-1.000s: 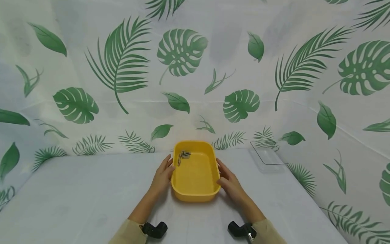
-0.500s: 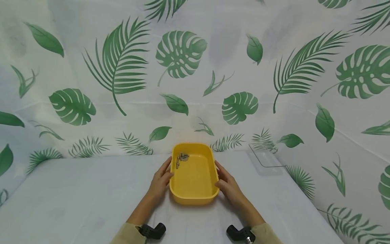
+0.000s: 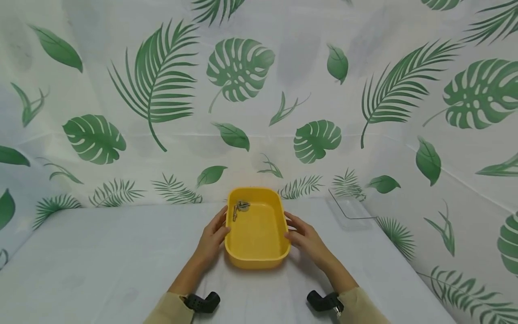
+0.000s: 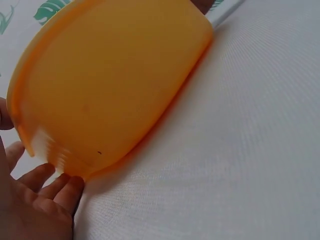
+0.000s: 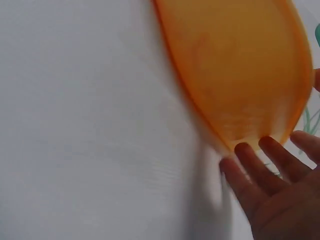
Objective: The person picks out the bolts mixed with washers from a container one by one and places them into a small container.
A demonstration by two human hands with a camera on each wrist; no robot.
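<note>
And here is the yellow bin (image 3: 256,234), right in the middle of the white cloth (image 3: 121,256), up toward the far edge, with a hand on either side of it! The left hand (image 3: 211,234) is grasping its left wall, thumb up at the rim, fingertips against the outside, as the left wrist view shows nicely. Across the way, the right hand (image 3: 307,237) has hold of the right wall, thumb at the rim, fingers spread and fairly straight with their tips at the outside. The bin's base runs close along the cloth, though whether it rests there or hangs just above is too hard to call. Inside, a little cluster of metal parts (image 3: 242,206) huddles in the far left corner, some of them looking like screws, small and tricky to pick out. Over on the right, well apart from the bin, lies a clear box (image 3: 351,213), a dark line running along its edge. Beige sleeves (image 3: 170,308) come in from below, a black device (image 3: 204,302) at each wrist, and behind it all rises the backdrop (image 3: 259,110), white and covered with green leaves.
</note>
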